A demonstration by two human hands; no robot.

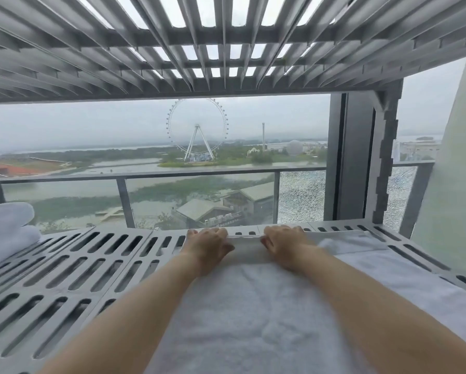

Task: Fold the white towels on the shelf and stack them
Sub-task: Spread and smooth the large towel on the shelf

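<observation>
On the shelf (78, 265), left hand (210, 244) and right hand (283, 242) pinch the white towel (253, 306) by its far hem; first fold apparently starting; next, draw it back evenly.

A white towel (253, 314) lay spread on the slotted grey shelf (73, 268). The left hand (209, 245) and right hand (284, 242) gripped its far edge, near each other. At the shelf's far left sat folded towels (5, 230).
</observation>
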